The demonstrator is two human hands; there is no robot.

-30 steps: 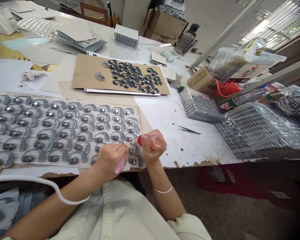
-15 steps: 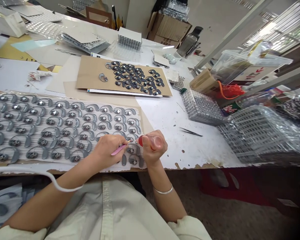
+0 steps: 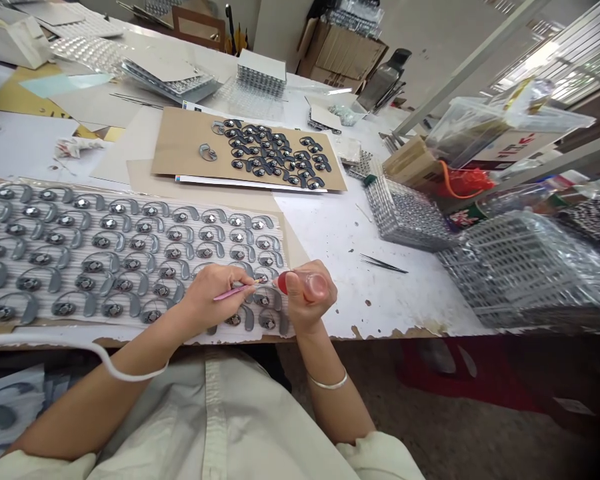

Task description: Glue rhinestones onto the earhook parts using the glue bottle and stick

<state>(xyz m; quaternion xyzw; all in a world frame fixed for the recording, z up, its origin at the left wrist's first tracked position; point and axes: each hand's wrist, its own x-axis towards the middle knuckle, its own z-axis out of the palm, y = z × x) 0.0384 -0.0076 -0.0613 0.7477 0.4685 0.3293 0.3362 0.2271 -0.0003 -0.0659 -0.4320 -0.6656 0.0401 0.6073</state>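
A: Head view. State of hands?

B: Left hand grasps a slim pink tool in a pinch. Right hand is wrapped round a clear bottle, thumb uppermost, red end inward.

A: Position of the workpiece?

B: A grey curved piece lies near the right edge of the ribbed sheet, between tool tip and bottle end. Contact at either tip: cannot tell, too small.

A: Surroundings?

B: Similar grey pieces in rows on the sheet; dark pieces on the brown board beyond; tweezers to the right on the table.

A: Notes on technique?

B: My judgement: steady both wrists, squeeze the bottle only lightly, and let the tool's fine tip work on the one piece. Sleeves and forearms should clear neighbouring rows, since the pieces look loose and easily nudged.
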